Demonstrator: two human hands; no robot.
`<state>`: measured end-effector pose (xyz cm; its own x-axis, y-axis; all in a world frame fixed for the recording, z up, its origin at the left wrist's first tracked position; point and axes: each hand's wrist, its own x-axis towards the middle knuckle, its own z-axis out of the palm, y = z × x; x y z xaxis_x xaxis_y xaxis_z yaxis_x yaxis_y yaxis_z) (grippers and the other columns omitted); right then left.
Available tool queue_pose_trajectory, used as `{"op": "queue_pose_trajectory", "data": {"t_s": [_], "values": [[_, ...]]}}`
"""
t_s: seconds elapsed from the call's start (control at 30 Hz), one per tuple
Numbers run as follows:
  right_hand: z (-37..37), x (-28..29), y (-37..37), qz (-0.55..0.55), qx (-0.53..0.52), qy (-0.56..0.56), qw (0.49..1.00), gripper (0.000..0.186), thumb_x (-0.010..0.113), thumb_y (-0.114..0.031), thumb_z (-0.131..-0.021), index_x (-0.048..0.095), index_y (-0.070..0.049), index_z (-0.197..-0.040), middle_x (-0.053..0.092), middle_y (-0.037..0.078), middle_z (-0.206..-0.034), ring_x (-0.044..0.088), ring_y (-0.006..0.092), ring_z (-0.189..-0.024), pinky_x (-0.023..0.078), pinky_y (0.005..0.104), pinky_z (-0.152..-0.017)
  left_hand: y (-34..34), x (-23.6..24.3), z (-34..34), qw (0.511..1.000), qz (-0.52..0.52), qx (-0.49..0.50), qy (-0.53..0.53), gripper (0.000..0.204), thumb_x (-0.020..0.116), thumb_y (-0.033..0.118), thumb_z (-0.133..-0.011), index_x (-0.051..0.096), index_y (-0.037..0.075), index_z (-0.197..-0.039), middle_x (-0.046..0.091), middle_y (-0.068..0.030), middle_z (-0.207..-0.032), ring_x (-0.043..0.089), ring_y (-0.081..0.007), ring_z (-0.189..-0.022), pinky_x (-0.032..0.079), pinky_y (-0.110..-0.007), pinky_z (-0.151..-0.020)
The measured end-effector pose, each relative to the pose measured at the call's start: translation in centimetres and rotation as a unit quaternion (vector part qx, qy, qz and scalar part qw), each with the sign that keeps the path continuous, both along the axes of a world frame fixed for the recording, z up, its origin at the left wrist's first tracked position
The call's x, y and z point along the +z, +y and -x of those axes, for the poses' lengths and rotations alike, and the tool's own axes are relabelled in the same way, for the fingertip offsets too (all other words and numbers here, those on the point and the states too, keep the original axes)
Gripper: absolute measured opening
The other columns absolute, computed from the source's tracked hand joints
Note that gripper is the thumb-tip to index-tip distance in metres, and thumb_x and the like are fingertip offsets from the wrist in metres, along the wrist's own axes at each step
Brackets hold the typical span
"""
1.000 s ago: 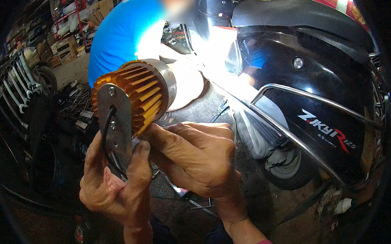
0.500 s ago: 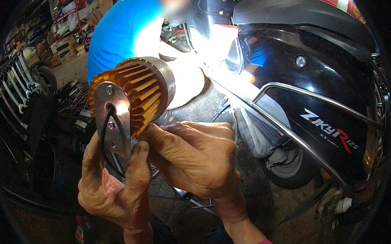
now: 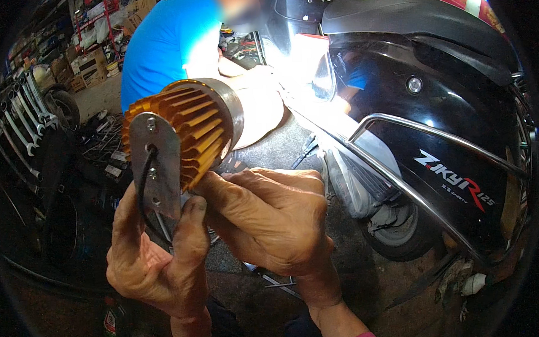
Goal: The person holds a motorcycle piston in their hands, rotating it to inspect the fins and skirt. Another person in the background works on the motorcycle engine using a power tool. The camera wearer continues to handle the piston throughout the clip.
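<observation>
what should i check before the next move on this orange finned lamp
1. Left hand grips the metal bracket: ok.
2. Right hand fingertips at the orange finned lamp underside: ok, contact point hidden.
3. Black wire free of pinching: cannot tell.
4. Bracket screws seated: cannot tell.
5. Lamp held apart from the black scooter: ok.
6. Person in blue shirt away from hands: ok.

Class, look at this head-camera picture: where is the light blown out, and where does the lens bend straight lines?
Head view: glare whites out the patch beside the black scooter; its chrome guard rail bows with the fisheye; the rim falls dark; the orange finned lamp, left hand and right hand stay fairly sharp.
</observation>
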<state>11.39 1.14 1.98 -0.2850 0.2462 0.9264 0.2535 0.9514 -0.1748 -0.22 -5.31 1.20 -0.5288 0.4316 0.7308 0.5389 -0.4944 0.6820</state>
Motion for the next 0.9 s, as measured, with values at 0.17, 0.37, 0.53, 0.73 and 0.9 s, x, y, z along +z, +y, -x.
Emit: {"op": "queue_pose_trajectory", "data": {"t_s": [0.17,0.37,0.53,0.73,0.9], "values": [[-0.1,0.01,-0.09,-0.008,-0.008,-0.002,1.0,0.028,0.066,-0.012,-0.077,0.063,-0.001,-0.102,0.055,0.002,-0.063,0.057,0.0183,-0.052,0.043,0.0321,-0.042,0.0,-0.02,-0.11,1.0,-0.001,-0.004,-0.006,0.05,0.08,0.004,-0.069,0.059,-0.008,-0.113,0.066,-0.0166,-0.105,0.065,-0.0217,-0.094,0.049,-0.034,-0.088],[0.18,0.07,-0.09,-0.007,0.004,-0.001,1.0,0.029,0.067,-0.012,-0.075,0.063,-0.001,-0.102,0.056,0.003,-0.065,0.057,0.0191,-0.052,0.043,0.0322,-0.043,-0.09,0.11,-0.02,0.999,-0.017,-0.014,-0.026,0.049,0.079,0.001,-0.068,0.06,-0.008,-0.112,0.067,-0.0163,-0.104,0.065,-0.0216,-0.094,0.049,-0.033,-0.088],[0.1,0.1,-0.08,-0.018,-0.016,-0.005,1.0,0.029,0.068,-0.011,-0.074,0.063,0.0,-0.1,0.058,0.005,-0.067,0.059,0.0199,-0.054,0.045,0.0317,-0.044,0.23,0.06,0.14,1.0,-0.012,-0.014,0.004,0.048,0.079,0.0,-0.067,0.061,-0.007,-0.111,0.067,-0.016,-0.103,0.065,-0.0214,-0.092,0.05,-0.033,-0.087],[0.18,-0.04,-0.01,-0.015,-0.003,0.0,1.0,0.029,0.068,-0.009,-0.073,0.063,0.0,-0.1,0.06,0.006,-0.069,0.06,0.0204,-0.055,0.047,0.0317,-0.045,0.51,-0.1,0.15,0.999,-0.032,-0.018,0.013,0.047,0.078,-0.001,-0.067,0.06,-0.008,-0.11,0.067,-0.0161,-0.101,0.066,-0.0216,-0.09,0.051,-0.033,-0.084],[0.26,0.06,-0.07,-0.011,-0.005,-0.005,1.0,0.03,0.068,-0.009,-0.073,0.063,0.0,-0.101,0.06,0.006,-0.069,0.06,0.0203,-0.056,0.047,0.0316,-0.046,0.44,-0.02,0.36,0.999,-0.028,-0.011,0.029,0.047,0.078,-0.002,-0.067,0.061,-0.008,-0.109,0.067,-0.0158,-0.101,0.065,-0.0213,-0.089,0.051,-0.033,-0.084]]}}
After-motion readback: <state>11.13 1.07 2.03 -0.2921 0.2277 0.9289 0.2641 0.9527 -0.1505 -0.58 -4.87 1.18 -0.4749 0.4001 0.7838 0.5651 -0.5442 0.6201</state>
